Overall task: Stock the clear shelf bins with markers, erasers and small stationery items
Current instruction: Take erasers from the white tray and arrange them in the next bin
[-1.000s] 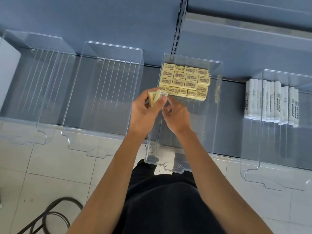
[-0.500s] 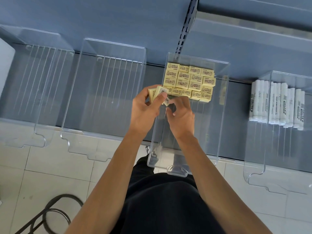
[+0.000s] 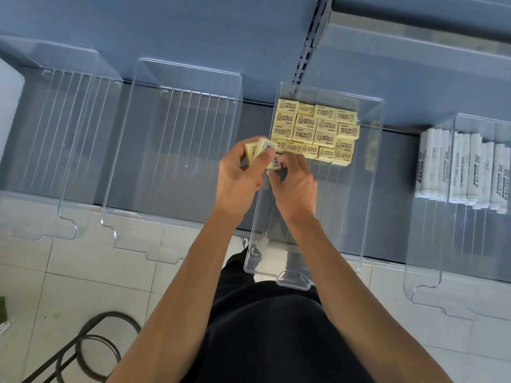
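Left hand [image 3: 237,178] grips erasers [image 3: 257,149]; right hand [image 3: 296,186] pinches one eraser [image 3: 275,163] — light, firm, grippy — best taken by its sides.

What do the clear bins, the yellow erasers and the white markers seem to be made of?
Clear bins: rigid transparent plastic, perhaps acrylic, glossy; the shelf shows through and the edges catch light. Yellow erasers: matte-looking blocks with printed wrappers, likely rubber or vinyl; the look leaves it open. White markers: plastic-looking barrels with printed text, slight sheen.
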